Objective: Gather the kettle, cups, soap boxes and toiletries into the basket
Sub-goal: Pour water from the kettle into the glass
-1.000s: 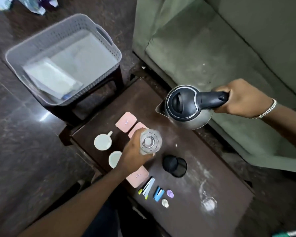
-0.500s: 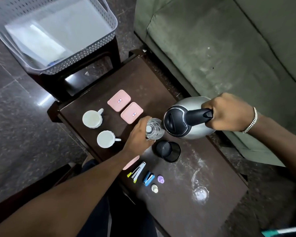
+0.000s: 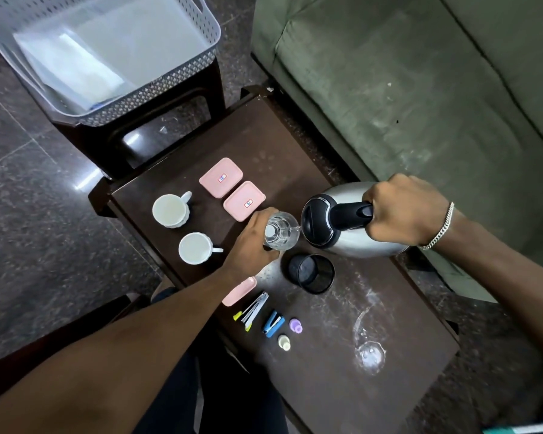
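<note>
Steel kettle [image 3: 355, 227] tilted near table's [image 3: 342, 386] sofa-side edge, our right hand [image 3: 405, 211] clamped on its handle; left hand [image 3: 251, 245] wraps the glass [image 3: 281, 231]. We'd level the spout before lifting toward the basket [image 3: 157, 98] past the far corner.

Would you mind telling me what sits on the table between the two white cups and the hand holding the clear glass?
In the head view, nothing: bare dark tabletop separates the cups from the left hand gripping the glass.
</note>
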